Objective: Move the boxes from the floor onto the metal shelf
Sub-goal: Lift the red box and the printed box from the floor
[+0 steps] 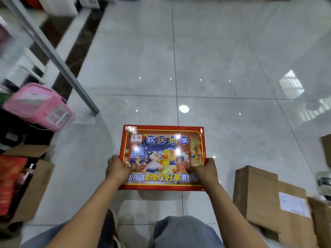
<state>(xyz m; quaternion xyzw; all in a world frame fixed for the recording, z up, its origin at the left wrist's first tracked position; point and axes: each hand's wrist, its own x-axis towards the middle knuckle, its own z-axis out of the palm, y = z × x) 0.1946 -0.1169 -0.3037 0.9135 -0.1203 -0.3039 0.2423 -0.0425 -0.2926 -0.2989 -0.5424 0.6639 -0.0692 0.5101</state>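
Red gift box (163, 156), flat and glossy, held level above the floor (215, 59), near its middle seam lines, lid printed face up. Gripped at both short sides: left hand (117, 168) with fingers curled under the left edge and thumb on the lid, right hand (204, 170) likewise on the right edge. Could slip, judging by the shiny wrap and the shallow pinch near the close corners; far end likely to tip down if the hold loosens. Could also clip the metal shelf (53, 51) upright on the swing left. Across the top: 欢庆盼享; small 礼盒 at the right; along the bottom 送礼送盼盼 好享常相伴, partly covered by the hands. Cardboard parcel (265, 197) at the right edge of the floor with a white label, unreadable. Pink case (39, 106) on the shelf, sticker blurred.
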